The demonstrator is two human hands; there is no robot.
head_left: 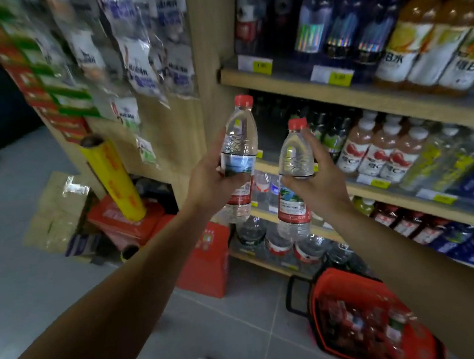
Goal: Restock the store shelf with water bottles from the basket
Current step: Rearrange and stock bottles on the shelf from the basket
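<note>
Basket sits at five o'clock, bottles inside. Left hand wraps one water bottle, right hand clamps another bottle, both upright, facing the shelf at two o'clock, ready to slot in.

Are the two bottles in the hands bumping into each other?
Apart. The head view shows a clear gap of shelf background between the left bottle and the right bottle, each held in its own hand.

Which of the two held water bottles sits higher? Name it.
The bottle in the left hand: this left bottle has its red cap clearly above the cap of the right bottle, which the right hand holds lower.
</note>
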